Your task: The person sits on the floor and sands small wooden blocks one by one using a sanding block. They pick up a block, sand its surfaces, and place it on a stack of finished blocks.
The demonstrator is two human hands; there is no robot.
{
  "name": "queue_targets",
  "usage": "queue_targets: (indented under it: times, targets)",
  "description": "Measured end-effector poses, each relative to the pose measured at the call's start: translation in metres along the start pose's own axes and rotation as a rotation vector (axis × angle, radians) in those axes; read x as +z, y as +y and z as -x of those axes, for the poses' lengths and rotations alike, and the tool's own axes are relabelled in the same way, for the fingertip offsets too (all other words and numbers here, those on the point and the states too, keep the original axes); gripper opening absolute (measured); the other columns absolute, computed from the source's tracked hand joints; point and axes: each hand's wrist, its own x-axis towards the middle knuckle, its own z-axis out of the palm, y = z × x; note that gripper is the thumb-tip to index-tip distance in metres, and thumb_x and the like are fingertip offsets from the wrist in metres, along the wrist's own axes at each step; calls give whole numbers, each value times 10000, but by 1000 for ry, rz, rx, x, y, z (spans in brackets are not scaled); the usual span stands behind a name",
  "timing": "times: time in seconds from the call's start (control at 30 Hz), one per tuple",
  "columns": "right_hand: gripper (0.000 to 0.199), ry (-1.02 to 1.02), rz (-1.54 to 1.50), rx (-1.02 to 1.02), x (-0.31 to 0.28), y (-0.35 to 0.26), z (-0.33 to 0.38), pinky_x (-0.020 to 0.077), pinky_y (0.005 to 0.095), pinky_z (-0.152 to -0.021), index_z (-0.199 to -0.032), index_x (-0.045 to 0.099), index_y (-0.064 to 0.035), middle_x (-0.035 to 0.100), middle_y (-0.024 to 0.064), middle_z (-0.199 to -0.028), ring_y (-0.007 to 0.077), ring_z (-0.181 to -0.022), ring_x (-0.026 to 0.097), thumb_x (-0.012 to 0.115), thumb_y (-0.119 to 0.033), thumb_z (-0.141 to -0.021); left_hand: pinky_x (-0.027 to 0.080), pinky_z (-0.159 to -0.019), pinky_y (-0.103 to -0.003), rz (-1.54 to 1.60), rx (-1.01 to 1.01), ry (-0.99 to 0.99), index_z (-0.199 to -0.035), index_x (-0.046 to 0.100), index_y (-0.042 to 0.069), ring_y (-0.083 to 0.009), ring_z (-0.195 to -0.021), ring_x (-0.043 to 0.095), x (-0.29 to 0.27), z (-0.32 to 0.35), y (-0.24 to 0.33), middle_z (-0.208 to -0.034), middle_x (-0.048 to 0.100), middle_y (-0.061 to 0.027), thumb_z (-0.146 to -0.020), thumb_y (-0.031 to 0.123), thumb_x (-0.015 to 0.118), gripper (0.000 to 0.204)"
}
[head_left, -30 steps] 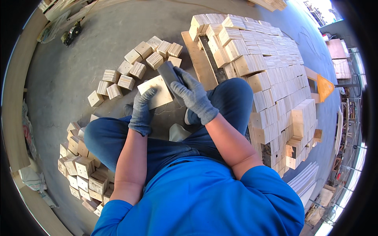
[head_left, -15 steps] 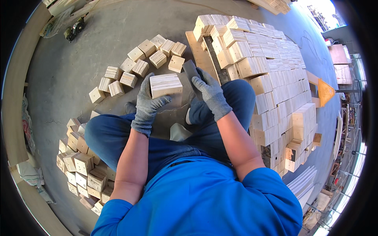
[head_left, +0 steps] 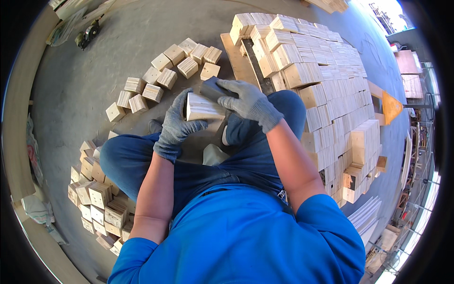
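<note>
Not much pkg-wise: pale crumpled sacks [head_left: 35, 210] slumped at far left edge, clear plastic bag [head_left: 64, 31] crumpled top left by the floor rim. No labels, signs or screens visible.

I've turned the wooden block [head_left: 204, 107] onto its side in my left hand [head_left: 177, 124]; my right hand [head_left: 249, 102] now presses the sanding pad [head_left: 213, 88] against its top.

Bare concrete floor [head_left: 94, 80] lies open from 9 to 11 o'clock of the hands [head_left: 213, 113]. A row of loose blocks [head_left: 161, 78] bars 12 o'clock; the stacked block pile [head_left: 321, 80] walls off 1 to 4 o'clock.
</note>
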Motion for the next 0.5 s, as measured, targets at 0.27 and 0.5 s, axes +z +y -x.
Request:
queue_targets:
  times: [0.27,0.5]
  targets:
    - [648,82,-188,238,-3,23,-14,507,375,-1040,-1466,583,-63,702,199,-1315,317,-1203,682,755,-402,-941,495,-1106,-401,53,22,38,-1537,403,-18,-244,-1292,601,-4,-1,-4,-1388,626,-162,-649,344,1017,1139]
    - [591,310,-685,343,18,22,15,507,302,-1012,-1478,555,6,704,140,-1288,206,-1142,667,734,-283,-995,527,-1050,-360,-34,-126,191,-1501,457,-4,-210,-1213,627,0,-7,-9,-1351,639,-116,-729,132,945,924]
